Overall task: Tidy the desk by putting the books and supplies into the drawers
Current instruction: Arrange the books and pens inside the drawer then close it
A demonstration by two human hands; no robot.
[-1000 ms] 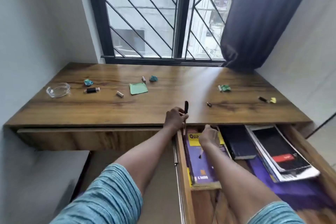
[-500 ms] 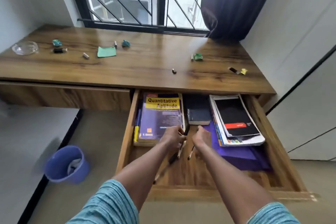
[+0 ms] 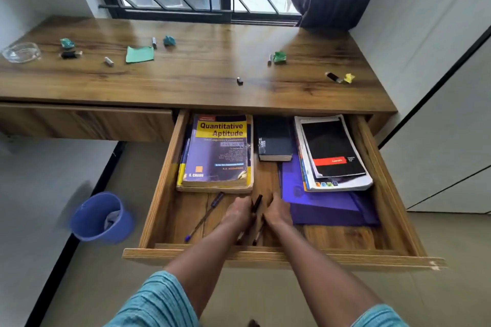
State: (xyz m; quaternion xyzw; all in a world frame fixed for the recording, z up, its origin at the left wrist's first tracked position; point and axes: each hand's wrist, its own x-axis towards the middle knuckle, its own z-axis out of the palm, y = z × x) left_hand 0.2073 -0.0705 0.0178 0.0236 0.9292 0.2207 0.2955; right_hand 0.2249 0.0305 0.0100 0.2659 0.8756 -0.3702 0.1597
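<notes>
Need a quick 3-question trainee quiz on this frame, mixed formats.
1. True or false: the left drawer is shut.
2. The Quantitative Aptitude book lies in which part of the open drawer? A) left B) middle C) right
3. Fill in: the bin on the floor is ____ in colour.

Key: 1 true; 2 A; 3 blue.
</notes>
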